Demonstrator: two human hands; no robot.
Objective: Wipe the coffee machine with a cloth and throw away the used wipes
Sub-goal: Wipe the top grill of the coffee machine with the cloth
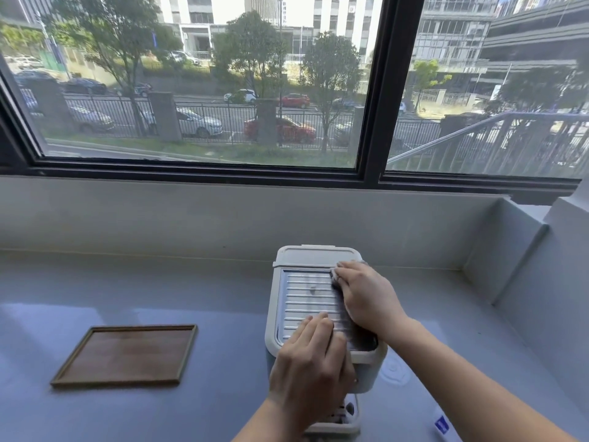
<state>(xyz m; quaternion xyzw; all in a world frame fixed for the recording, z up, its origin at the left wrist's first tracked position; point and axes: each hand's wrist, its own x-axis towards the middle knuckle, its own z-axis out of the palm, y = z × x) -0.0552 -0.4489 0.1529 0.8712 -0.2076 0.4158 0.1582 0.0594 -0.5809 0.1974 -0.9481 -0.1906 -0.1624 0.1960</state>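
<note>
Nearest, the left hand (310, 362) lies flat, fingers together, bracing the coffee machine (318, 314) on the tabletop (223, 298). Right hand (366, 298) presses the cloth (334, 275) at the ribbed top's far right corner; unwiped ribs lie leftward.

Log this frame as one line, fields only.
phase: wiping | right hand: pressing cloth on machine top | left hand: flat on machine front edge | tray: left, untouched
</note>
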